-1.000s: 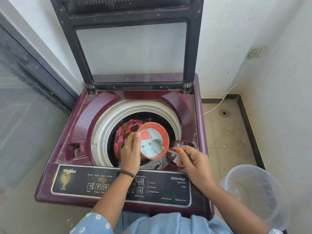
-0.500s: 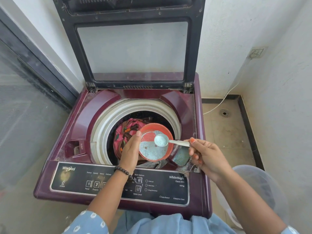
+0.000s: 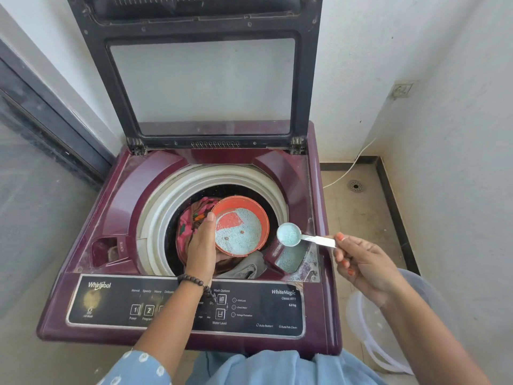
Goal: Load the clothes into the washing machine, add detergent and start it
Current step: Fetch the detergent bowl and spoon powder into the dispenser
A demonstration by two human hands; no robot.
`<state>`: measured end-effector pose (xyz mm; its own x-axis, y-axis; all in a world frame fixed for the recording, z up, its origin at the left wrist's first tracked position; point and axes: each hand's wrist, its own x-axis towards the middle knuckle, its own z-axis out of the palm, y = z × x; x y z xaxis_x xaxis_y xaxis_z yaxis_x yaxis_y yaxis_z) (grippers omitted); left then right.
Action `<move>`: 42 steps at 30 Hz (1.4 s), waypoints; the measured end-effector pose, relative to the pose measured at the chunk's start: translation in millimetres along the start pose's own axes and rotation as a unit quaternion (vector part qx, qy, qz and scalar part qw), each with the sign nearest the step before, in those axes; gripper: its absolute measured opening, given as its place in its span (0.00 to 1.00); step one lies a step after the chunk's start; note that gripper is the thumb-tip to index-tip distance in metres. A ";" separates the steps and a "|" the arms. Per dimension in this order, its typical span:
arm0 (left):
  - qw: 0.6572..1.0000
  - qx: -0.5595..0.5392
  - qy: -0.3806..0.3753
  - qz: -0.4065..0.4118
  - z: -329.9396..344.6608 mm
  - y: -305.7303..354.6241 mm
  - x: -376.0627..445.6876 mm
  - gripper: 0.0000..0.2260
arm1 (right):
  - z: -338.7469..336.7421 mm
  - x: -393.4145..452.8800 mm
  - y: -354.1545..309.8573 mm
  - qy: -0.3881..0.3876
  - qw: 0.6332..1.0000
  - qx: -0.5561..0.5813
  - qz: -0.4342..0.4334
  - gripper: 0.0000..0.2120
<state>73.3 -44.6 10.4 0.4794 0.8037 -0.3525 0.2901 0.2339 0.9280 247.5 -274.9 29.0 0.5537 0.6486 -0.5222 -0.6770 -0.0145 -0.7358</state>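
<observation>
A maroon top-load washing machine (image 3: 119, 195) stands with its lid (image 3: 200, 79) raised. Pink and grey clothes (image 3: 188, 226) lie in the drum. My left hand (image 3: 201, 245) grips an orange bowl (image 3: 244, 204) of blue-white detergent powder over the drum. My right hand (image 3: 361, 262) pinches the handle of a small spoon (image 3: 290, 234) heaped with powder, held just above the detergent compartment (image 3: 291, 258) at the drum's right, which holds some powder.
The control panel (image 3: 183, 304) runs along the machine's front edge. A translucent plastic bucket (image 3: 369, 329) stands on the floor at the right under my right arm. A white cable (image 3: 349, 168) and a floor drain (image 3: 356, 186) lie by the right wall.
My right hand lifted the spoon out of the bowl with a scoop of powder and carried it right, over the detergent compartment. The left hand kept the bowl nearly still.
</observation>
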 end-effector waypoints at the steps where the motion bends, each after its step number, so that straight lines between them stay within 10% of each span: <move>1: 1.000 0.005 0.001 0.007 0.3 0.0 -1.7 0.46 | -3.8 -1.8 0.4 0.012 1.000 -0.001 0.000 0.07; 13: 0.999 0.030 0.001 0.043 1.3 5.3 -9.7 0.24 | -3.8 -21.4 11.7 0.073 0.991 -0.097 -0.051 0.10; 42: 0.990 0.120 -0.016 0.071 7.5 14.3 -9.7 0.25 | -5.9 -17.3 11.3 0.112 0.965 -0.194 -0.138 0.10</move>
<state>79.0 -53.1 26.1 0.5538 0.8009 -0.2279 0.4048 -0.0198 0.9142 233.1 -290.7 27.1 0.8075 0.4884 -0.3307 -0.2794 -0.1769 -0.9437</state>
